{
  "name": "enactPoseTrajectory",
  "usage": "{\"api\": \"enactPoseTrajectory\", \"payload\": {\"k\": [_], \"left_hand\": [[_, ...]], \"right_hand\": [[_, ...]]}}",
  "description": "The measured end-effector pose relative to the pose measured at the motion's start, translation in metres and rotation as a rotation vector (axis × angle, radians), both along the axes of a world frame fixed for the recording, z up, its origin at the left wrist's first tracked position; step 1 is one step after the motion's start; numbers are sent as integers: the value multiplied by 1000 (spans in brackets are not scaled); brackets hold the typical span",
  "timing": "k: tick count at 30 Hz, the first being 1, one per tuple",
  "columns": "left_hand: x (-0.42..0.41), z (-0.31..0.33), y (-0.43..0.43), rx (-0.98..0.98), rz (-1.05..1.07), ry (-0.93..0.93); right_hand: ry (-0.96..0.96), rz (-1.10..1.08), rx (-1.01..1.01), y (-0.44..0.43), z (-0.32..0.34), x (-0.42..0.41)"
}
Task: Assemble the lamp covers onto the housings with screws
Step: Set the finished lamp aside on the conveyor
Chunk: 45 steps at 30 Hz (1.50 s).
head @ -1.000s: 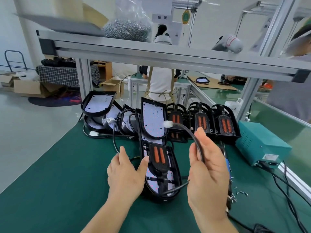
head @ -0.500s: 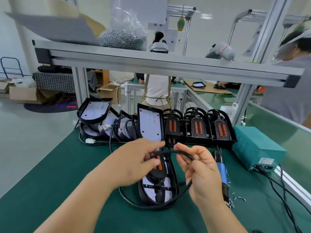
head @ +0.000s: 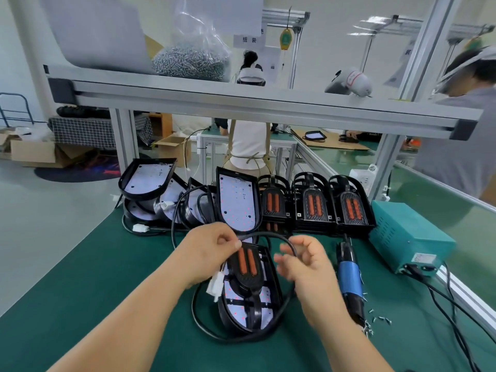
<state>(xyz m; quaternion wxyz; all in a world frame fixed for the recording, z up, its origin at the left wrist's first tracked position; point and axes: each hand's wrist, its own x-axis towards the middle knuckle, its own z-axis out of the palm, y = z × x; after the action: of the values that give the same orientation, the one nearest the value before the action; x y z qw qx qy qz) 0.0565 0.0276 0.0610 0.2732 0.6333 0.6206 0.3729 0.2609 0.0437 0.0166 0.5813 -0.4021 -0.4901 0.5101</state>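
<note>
The left hand (head: 212, 253) pinches the thin black cable (head: 268, 233) over the black lamp housing (head: 237, 314) on the green desk (head: 107, 277), the blurred right hand's (head: 303, 264) grasp cannot be told, and the loose loop may get trapped under the orange-striped black cover (head: 248, 264).

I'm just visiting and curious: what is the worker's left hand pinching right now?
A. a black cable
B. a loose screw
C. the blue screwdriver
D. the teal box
A: the left hand pinches the black cable between thumb and fingertips just above the lamp, while the blue screwdriver lies on the green mat, in neither hand.
</note>
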Motion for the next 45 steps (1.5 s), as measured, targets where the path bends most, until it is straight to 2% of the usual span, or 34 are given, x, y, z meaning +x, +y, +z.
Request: {"api": "enactPoseTrajectory", "payload": {"k": [3,5,6,7,10,11,13,16,18,20,25,27,34,45], "left_hand": [[8,-9,6,-59,190,-429],[14,-16,9,-112,309,-674],[16,-22,8,-111,350,-710],[17,-29,7,-84,389,-654],[20,-40,-7,58,495,-226],[22,-41,-14,68,512,-138],[23,-45,-24,-28,531,-122],[24,-52,-36,-198,473,-250],[28,-58,-43,-209,445,-437],[32,-64,-47,-205,438,-645],[36,-66,-48,-132,504,-838],[36,-61,-48,-95,503,-906],[63,-18,-45,22,341,-1046],[212,9,-46,-222,-120,-1024]], "right_hand": [[-441,-140,32,-6,-15,0],[-543,-183,47,-10,-19,-2],[-571,-207,48,-11,-19,-3],[-600,-234,43,-11,-20,-5],[-695,-276,40,-12,-19,-8],[-744,-282,39,-12,-19,-8],[-844,-246,35,-13,-19,-7],[-925,-140,4,-14,-15,-4],[-890,-96,-27,-15,-15,-2],[-744,-64,-57,-16,-15,-2],[-220,-114,-198,-16,-13,-11],[-96,-113,-210,-18,-7,-13],[18,-260,-132,-38,25,8],[67,-708,-75,-114,42,156]]}}
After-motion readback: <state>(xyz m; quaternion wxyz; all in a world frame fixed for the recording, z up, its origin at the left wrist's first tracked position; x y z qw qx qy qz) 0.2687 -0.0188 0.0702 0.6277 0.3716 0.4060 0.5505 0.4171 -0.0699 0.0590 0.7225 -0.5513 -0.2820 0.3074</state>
